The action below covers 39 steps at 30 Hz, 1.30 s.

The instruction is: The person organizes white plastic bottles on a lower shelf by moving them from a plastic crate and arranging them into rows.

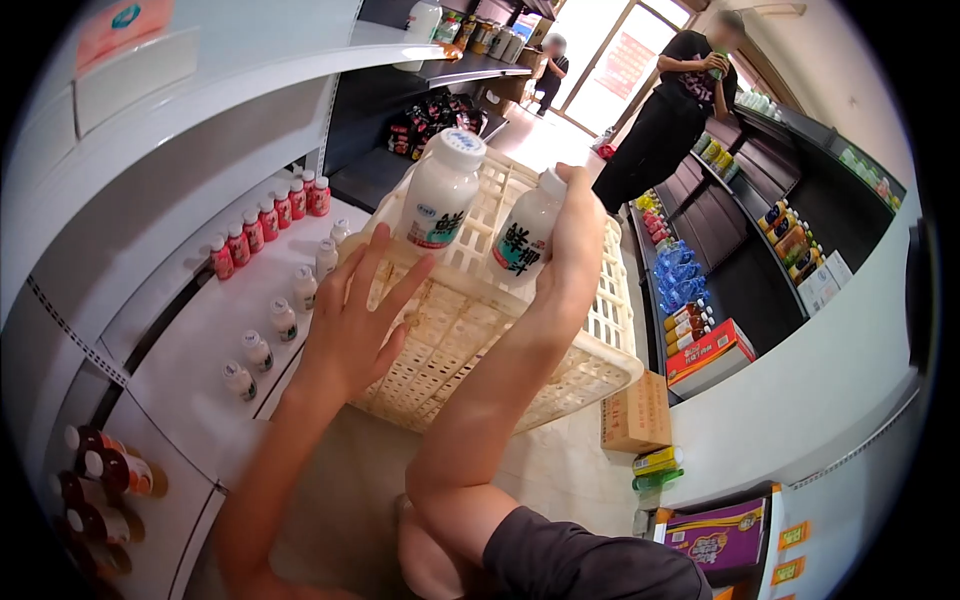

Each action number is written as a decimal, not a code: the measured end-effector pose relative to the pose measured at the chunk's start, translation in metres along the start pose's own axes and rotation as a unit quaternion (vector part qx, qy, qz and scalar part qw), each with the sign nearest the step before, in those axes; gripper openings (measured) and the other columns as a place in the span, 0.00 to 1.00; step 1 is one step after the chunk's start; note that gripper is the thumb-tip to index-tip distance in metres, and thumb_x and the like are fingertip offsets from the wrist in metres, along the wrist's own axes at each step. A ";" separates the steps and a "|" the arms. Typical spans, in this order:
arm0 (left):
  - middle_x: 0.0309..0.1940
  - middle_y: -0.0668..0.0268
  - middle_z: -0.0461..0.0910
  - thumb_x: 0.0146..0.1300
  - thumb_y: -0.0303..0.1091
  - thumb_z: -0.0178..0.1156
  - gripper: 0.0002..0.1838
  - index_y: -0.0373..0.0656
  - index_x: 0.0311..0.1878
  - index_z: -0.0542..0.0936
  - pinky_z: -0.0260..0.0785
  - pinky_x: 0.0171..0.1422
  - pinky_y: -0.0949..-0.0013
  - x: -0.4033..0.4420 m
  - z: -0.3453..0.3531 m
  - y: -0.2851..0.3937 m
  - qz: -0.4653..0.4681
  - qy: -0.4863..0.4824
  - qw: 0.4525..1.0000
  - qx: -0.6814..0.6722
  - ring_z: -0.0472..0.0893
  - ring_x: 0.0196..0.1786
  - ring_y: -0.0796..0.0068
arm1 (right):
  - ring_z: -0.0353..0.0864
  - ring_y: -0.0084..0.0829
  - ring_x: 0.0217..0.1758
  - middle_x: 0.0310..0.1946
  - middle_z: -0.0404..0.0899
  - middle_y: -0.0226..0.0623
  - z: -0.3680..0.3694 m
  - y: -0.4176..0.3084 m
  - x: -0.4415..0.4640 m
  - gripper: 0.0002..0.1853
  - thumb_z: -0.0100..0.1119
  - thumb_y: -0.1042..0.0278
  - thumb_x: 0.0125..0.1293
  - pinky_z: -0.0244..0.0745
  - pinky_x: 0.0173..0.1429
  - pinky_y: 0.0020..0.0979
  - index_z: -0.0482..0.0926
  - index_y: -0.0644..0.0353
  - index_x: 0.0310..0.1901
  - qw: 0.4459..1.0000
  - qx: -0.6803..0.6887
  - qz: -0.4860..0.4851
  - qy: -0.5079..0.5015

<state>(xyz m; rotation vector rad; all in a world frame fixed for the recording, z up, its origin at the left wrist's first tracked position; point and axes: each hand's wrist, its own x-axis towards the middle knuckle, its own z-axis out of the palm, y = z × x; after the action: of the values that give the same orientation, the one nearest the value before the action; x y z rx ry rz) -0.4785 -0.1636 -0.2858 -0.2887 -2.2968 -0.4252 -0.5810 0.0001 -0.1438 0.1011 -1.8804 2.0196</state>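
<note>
A cream plastic basket [480, 330] with slotted walls stands in front of me. My right hand [580, 225] is wrapped round a white bottle [520, 235] with a teal label, over the basket. Beside it, a second white bottle [440, 190] stands upright near the basket's left side. My left hand [355, 325] has its fingers spread near the basket's near left corner, just below that second bottle, and holds nothing. On the white shelf [180, 400] at the left, a row of small white bottles [283, 320] runs beside my left hand.
Red-labelled bottles [268, 220] line the back of the left shelf. A person [670, 110] stands at the upper right, another [552, 75] farther off. Stocked dark shelves [720, 215] run along the right, with a cardboard box [637, 412] on the floor. Brown-capped jars [105, 480] lie lower left.
</note>
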 end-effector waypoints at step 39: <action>0.61 0.52 0.75 0.52 0.44 0.68 0.33 0.48 0.62 0.72 0.72 0.63 0.56 -0.245 0.057 -0.264 -0.500 -0.302 0.811 -0.002 0.76 0.63 0.50 | 0.83 0.30 0.49 0.47 0.81 0.39 0.215 0.085 -0.165 0.20 0.45 0.70 0.65 0.84 0.49 0.34 0.78 0.57 0.57 0.522 -0.202 0.077 -0.825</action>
<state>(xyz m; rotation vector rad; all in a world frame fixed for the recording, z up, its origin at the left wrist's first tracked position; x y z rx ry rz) -0.4370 -0.4021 -0.5582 0.9953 -2.9215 -0.9539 -0.4983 -0.2487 -0.2521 2.5238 -3.1638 1.0899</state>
